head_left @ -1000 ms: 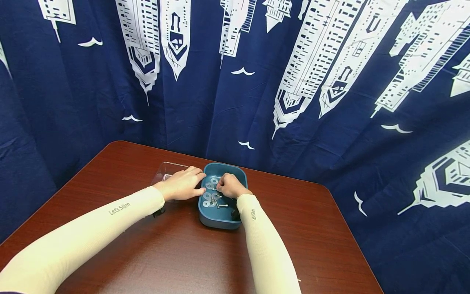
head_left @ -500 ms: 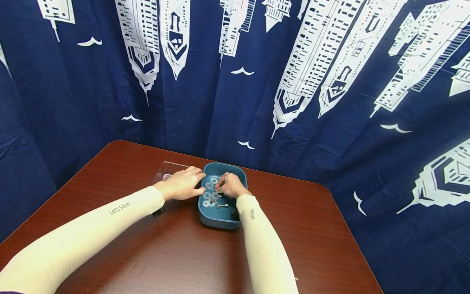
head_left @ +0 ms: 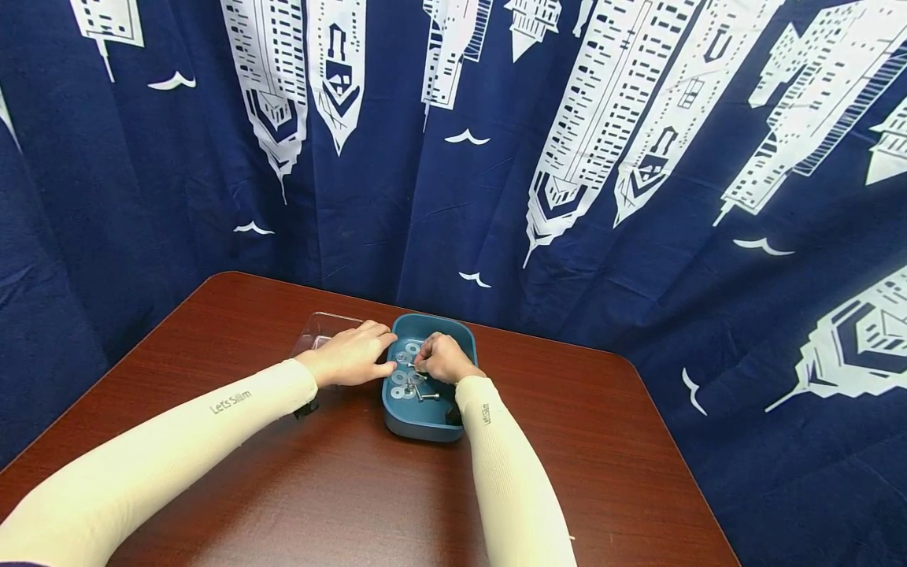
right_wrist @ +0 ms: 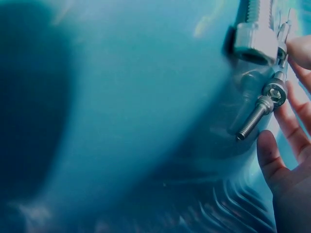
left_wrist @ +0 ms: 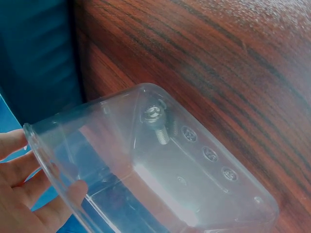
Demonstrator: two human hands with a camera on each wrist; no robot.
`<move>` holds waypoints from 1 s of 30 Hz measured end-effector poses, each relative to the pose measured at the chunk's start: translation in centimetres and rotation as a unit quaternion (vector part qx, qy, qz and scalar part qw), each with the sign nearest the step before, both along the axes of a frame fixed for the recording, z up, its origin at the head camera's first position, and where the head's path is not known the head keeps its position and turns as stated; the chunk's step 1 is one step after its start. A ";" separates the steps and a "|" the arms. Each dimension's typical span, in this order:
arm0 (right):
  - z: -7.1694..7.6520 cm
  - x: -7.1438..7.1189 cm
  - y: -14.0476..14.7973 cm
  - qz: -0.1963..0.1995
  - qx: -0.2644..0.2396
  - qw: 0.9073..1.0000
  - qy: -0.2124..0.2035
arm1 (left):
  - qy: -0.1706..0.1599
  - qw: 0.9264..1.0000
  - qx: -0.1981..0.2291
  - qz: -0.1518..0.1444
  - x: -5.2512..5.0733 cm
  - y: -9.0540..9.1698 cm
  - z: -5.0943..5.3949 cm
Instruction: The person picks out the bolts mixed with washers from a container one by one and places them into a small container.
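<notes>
My left hand [head_left: 352, 356] has its fingers spread at the left wall of the blue bin [head_left: 423, 430], just right of the clear plastic box [head_left: 318, 321]. In the left wrist view its fingers [left_wrist: 30, 190] lie by the rim of the clear box [left_wrist: 214, 145], where a bolt [left_wrist: 154, 114] sits. Inside the blue bin, my right hand [head_left: 445, 361] has its fingers drawn together on a small bolt [head_left: 412, 365]. Round washers [head_left: 398, 378] and another bolt [head_left: 428, 396] lie nearby. The right wrist view shows metal bolts [right_wrist: 255, 116] beside the fingers [right_wrist: 291, 128].
Both containers stand towards the back of the brown table [head_left: 340, 480]. A dark object [head_left: 453, 414] is partly visible at the bin's right side, beneath the right wrist. Behind the table hangs a blue curtain [head_left: 397, 197] with white buildings.
My right hand has shifted very slightly left inside the bin, its fingers still close together. The left hand stays in place.
</notes>
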State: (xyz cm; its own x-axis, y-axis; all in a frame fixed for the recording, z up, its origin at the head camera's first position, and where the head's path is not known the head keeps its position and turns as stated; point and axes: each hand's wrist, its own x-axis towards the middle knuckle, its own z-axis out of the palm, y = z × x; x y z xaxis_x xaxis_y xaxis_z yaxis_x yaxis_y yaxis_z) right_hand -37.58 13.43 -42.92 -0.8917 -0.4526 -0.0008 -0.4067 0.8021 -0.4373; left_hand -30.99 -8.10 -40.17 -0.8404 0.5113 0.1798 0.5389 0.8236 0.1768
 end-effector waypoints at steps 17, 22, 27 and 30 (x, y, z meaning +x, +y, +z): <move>0.6 0.1 0.0 -0.009 -0.009 1.000 -0.018 | 0.000 1.000 -0.007 -0.003 -0.2 0.2 0.3; 0.7 0.2 0.1 -0.008 -0.020 0.999 -0.027 | -0.004 1.000 -0.016 -0.002 -0.1 0.1 0.3; 0.9 0.1 0.2 -0.002 -0.030 0.999 -0.031 | -0.001 1.000 -0.021 0.001 0.0 0.1 0.3; 0.9 0.0 0.3 -0.004 -0.027 0.999 -0.033 | 0.004 1.000 -0.022 0.002 0.0 0.1 0.4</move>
State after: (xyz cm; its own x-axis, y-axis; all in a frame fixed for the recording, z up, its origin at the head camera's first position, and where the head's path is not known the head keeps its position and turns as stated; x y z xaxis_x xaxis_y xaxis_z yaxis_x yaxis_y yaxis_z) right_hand -37.62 13.71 -41.98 -0.8942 -0.4463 -0.0357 -0.3692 0.7800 -0.5052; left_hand -30.96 -7.97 -39.82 -0.8416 0.5146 0.1639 0.5361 0.8330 0.1372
